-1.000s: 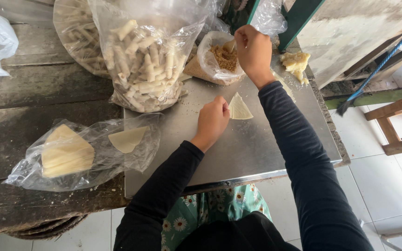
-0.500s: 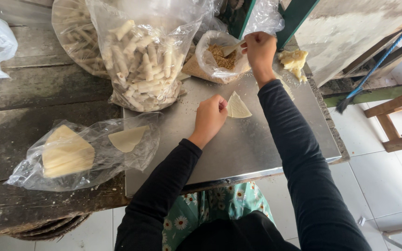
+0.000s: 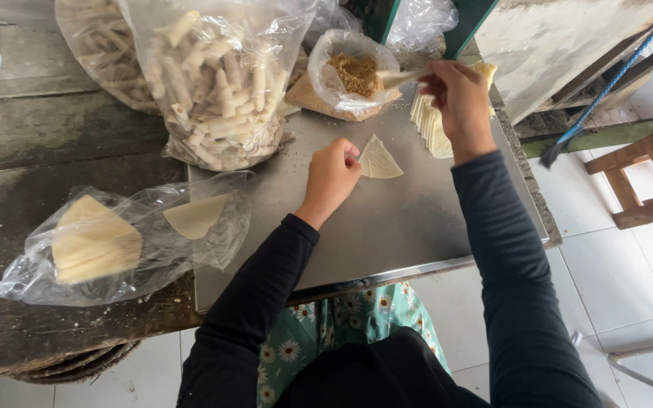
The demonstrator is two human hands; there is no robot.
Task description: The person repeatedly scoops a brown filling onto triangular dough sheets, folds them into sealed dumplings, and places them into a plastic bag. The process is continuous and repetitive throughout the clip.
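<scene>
While my left hand (image 3: 334,175) pins the wrapper (image 3: 380,159) by its left edge on the counter (image 3: 387,227), fingers curled, my right hand (image 3: 459,94) grips a spoon (image 3: 402,77), far right of it, tip in the filling bag (image 3: 353,74).

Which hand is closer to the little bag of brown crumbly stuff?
Right. The right hand holds a spoon reaching into the bag of brown filling. The left hand rests lower down, on the triangular wrapper.
</scene>
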